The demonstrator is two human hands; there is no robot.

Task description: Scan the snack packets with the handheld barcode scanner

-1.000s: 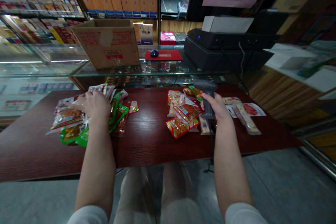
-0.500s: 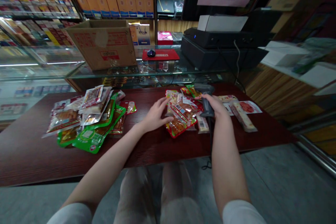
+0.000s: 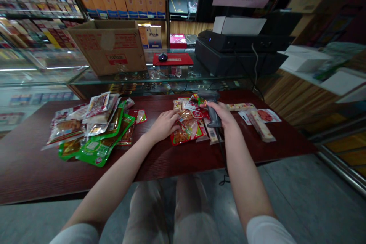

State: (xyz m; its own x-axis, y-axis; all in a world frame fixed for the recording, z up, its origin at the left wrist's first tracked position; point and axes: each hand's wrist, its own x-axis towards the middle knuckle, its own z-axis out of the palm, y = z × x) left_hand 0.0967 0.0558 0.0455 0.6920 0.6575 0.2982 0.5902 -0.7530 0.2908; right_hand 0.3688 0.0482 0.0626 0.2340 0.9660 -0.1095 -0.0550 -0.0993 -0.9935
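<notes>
My right hand [image 3: 222, 113] is closed around the grip of a dark grey handheld barcode scanner [image 3: 214, 116], its head tilted over a heap of snack packets. Against the heap's left edge rests my left hand [image 3: 163, 125], thumb and fingers apart, touching a red-edged snack packet [image 3: 187, 133]. A green and yellow packet [image 3: 197, 100] lies at the top of the heap, by the scanner. Just below the scanner is a pale wrapped bar [image 3: 212, 134]. The scanner's cable [image 3: 221, 146] runs down over the table's front edge.
Left on the dark red table [image 3: 160, 164] sits a pile of green and clear packets [image 3: 97, 129]. Another wrapped bar [image 3: 261, 126] and a flat meat packet [image 3: 268, 116] lie right. Behind, a glass counter [image 3: 168, 78] carries a cardboard box [image 3: 110, 51] and a cash drawer [image 3: 225, 57].
The scanner and my right hand have shifted left, and the heap of packets has slid left too. My left hand has moved slightly left along with it. The view has turned a little.
</notes>
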